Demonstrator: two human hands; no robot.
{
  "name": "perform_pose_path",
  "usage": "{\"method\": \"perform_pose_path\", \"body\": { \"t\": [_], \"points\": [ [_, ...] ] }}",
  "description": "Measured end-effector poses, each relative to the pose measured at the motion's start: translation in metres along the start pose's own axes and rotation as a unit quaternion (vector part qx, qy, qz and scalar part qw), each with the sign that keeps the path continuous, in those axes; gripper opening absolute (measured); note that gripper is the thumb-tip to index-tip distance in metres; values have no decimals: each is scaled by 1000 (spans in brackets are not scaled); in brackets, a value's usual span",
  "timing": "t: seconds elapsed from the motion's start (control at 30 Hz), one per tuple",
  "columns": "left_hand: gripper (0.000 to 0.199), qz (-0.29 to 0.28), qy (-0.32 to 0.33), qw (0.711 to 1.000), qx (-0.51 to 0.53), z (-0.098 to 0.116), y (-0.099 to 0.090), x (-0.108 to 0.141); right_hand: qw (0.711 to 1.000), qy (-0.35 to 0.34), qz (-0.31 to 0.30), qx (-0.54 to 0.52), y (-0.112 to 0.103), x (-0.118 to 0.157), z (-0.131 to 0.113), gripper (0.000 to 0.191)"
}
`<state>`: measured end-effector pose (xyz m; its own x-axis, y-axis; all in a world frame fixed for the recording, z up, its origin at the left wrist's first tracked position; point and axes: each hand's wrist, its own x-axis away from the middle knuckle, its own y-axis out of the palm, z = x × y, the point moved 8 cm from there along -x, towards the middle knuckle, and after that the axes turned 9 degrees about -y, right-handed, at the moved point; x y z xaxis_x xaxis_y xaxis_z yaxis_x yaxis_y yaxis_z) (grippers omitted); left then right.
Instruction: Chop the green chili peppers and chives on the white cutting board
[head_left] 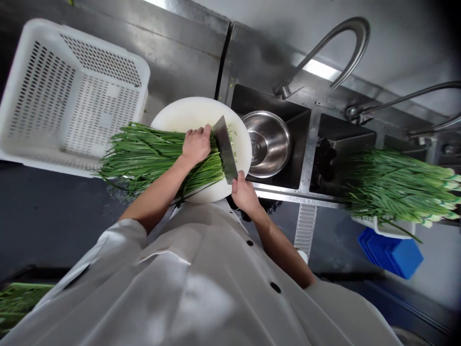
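The step in hand looks like chopping. A big bunch of long greens (154, 146) lies across the round white board (180, 110), and its leafy ends stick out past the left side, by the white basket (142, 69). The left hand (197, 144) is on top of the bunch, with its fingers bent over the stalks and pressing them down. The right hand (245, 193) has its fingers closed tight around the handle of the knife (225, 149). The wide blade is right at the cut end of the greens (I cannot tell if its edge is touching the board). Little green bits (234, 137) lie on the other side of the blade.

I think the next cut calls for the left hand to hold the stalks snug and slide back a bit, so the fingers keep out of the way. They look very near the blade, so a slip could hurt. The knife would need to go straight down. Just beside the board, a shiny bowl (283, 154) sits in the sink (303, 117).
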<state>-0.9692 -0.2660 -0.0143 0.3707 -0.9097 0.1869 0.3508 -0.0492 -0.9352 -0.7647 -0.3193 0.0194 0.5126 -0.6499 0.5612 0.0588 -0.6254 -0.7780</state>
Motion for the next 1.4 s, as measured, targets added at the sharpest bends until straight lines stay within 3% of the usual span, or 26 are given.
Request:
{"method": "perform_pose_path", "body": {
  "t": [0.13, 0.27, 0.4, 0.5, 0.6, 0.67, 0.77, 0.9, 1.03, 1.1, 1.2, 1.4],
  "points": [
    [44, 11, 21, 999, -35, -7, 3, 7, 1000, -6, -22, 17, -27, 24, -20, 30],
    [42, 3, 34, 999, -41, -4, 9, 13, 998, -21, -60, 16, -33, 22, -31, 34],
    [41, -6, 45, 999, -23, 0, 10, 13, 997, -41, -54, -23, -25, -21, -33, 36],
    [41, -5, 41, 999, -15, -1, 10, 11, 998, -45, -14, -33, -18, -63, -34, 34],
    [41, 1, 39, 999, -26, -2, 9, 12, 998, -54, 12, -27, -23, -82, -39, 31],
    [41, 5, 35, 999, -33, -3, 7, 12, 998, -54, -2, -25, -34, -71, -39, 29],
    [41, 5, 26, 999, -27, -4, 6, 12, 998, -45, -40, -27, -45, -27, -31, 26],
    [43, -2, 17, 1000, 3, -4, 6, 12, 996, -24, -82, -23, -20, 17, -15, 22],
    [43, -7, 11, 1000, 6, -5, 9, 13, 998, 14, -57, -10, 24, 2, -4, 27],
    [43, -5, 8, 1000, 6, -7, 10, 12, 999, 21, -36, -2, 33, -11, -3, 31],
    [44, -1, -2, 1000, 9, -12, 11, 10, 1000, 7, -19, 9, 20, -12, -6, 33],
    [43, 0, 3, 1000, -1, -14, 10, 10, 999, -10, -38, 24, -28, 27, -32, 33]
  ]
}}
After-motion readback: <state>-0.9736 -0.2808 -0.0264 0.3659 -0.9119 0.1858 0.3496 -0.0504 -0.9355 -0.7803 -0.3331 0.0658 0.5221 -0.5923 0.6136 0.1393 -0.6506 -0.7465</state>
